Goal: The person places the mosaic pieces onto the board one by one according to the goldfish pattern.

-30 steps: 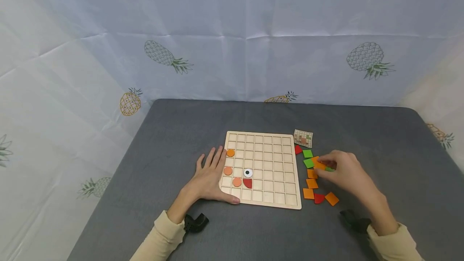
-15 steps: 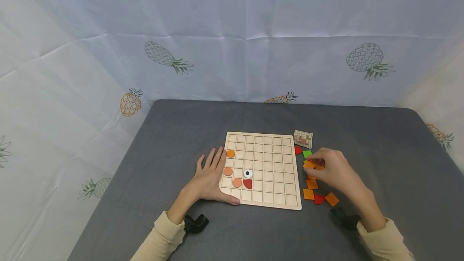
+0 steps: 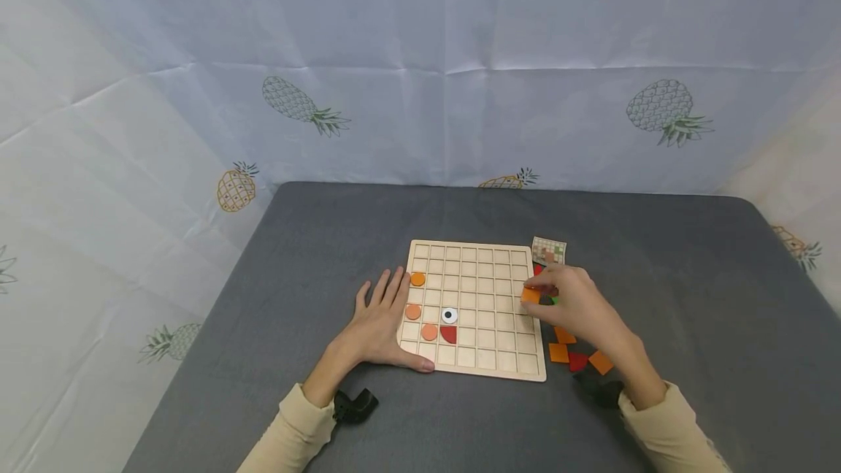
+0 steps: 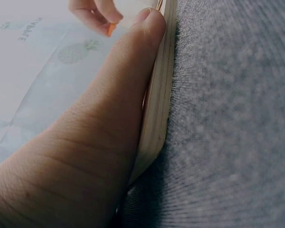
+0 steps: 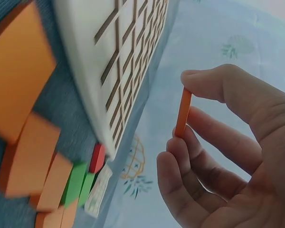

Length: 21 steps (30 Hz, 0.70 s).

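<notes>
My left hand [image 3: 376,328] lies spread along the left edge of a wooden grid board [image 3: 486,365], its thumb at the front edge. Between thumb and fingertips, my right hand [image 3: 585,310] pinches an orange square tile [image 3: 531,295], held over the board's right side. In the right wrist view that orange tile [image 5: 183,113] shows edge-on, above the level of the board. Set in the board's left cells are an orange disc [image 3: 417,279], two paler orange discs [image 3: 412,312], a white eye disc [image 3: 450,315] and a red quarter-round piece [image 3: 449,334].
Loose orange tiles [image 3: 558,352] and a red piece [image 3: 578,362] lie right of the board. Green tiles [image 5: 74,183] there are mostly hidden by my right hand in the head view. A small printed pattern card [image 3: 549,248] lies by the board's far right corner.
My right hand has picked the orange tile from the loose pieces and carried it left over the board's right edge. The left hand has stayed in place.
</notes>
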Available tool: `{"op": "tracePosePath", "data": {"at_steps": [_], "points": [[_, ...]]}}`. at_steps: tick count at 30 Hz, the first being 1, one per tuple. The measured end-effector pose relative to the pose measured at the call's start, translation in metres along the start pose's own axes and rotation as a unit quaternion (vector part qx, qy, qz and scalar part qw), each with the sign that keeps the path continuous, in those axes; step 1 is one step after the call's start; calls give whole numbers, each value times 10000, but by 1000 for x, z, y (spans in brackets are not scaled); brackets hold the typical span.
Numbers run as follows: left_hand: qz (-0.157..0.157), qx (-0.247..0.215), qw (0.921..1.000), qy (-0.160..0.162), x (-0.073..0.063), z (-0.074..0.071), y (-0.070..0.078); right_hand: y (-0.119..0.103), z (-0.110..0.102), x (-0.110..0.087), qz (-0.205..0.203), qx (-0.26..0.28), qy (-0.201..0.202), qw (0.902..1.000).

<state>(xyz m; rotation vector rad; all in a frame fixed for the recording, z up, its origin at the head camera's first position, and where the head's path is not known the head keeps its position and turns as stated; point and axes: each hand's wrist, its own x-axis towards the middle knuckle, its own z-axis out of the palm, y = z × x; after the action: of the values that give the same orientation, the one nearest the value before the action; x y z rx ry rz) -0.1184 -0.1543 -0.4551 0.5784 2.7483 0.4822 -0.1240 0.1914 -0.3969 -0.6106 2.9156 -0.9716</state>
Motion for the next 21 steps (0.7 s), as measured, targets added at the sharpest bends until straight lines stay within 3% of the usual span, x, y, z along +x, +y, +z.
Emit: {"op": "tracePosePath", "data": {"at_steps": [9, 21], "points": [[-4, -10, 10000, -40, -1, 0, 0, -15, 15, 17, -443, 88, 19, 9990], [-32, -15, 10000, -19, -1, 0, 0, -33, 37, 31, -525, 359, -303, 9975]]}}
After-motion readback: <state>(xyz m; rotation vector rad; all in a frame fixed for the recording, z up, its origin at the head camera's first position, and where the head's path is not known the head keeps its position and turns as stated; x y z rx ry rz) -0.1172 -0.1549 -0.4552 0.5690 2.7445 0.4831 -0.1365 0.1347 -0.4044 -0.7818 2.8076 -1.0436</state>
